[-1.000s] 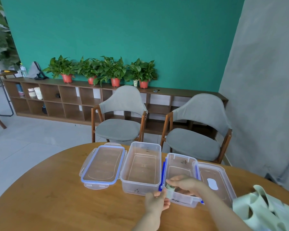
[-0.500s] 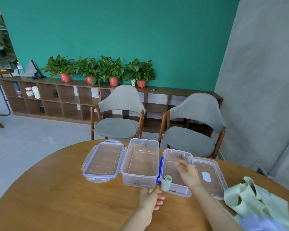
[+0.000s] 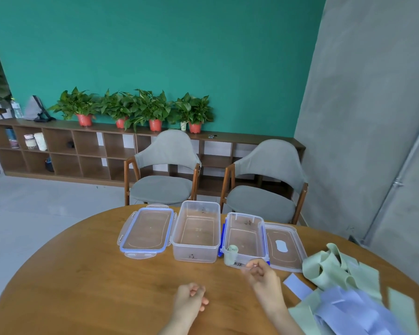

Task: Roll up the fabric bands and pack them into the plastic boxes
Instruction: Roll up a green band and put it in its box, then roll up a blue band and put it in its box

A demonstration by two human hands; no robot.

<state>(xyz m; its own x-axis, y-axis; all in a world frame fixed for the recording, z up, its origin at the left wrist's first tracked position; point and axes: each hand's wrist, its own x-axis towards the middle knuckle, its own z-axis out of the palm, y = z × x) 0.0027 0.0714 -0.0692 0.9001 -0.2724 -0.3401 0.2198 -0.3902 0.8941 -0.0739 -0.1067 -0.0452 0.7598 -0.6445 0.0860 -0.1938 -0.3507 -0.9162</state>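
From the head camera, take the smaller plastic box (image 3: 245, 238) as your landmark: it stands open on the round wooden table (image 3: 82, 274), and everything else sits around it. Inside it, in the near left corner, one rolled green band (image 3: 232, 253) stands upright against the wall. Its lid (image 3: 284, 246), with a white patch on it, lies flat just to the right of the box, touching its side. Just to the left of the box stands the larger plastic box (image 3: 196, 232), open, with nothing in it that you can see, and further left again lies a blue-rimmed lid (image 3: 146, 230), flat on the table.

Your right hand (image 3: 261, 274) hovers just in front of the smaller box, near its front wall, above the table. Its fingers are loosely curled with the tips drawn close together, and they hold nothing that shows; the hand is a little blurred, so whether the fingertips actually touch each other you cannot tell. Your left hand (image 3: 190, 298) sits nearer to you and to the left of that box, well clear of it, with the fingers loosely curled inward and nothing in them.

To the right of the box and closer to you, past its lid, lies the heap of loose fabric bands (image 3: 336, 274), pale green ones tangled over lilac-blue ones, unrolled.

Beyond the box, across the table, two grey chairs (image 3: 165, 170) face you before a low wooden shelf (image 3: 82, 151) that carries potted plants (image 3: 140, 107).
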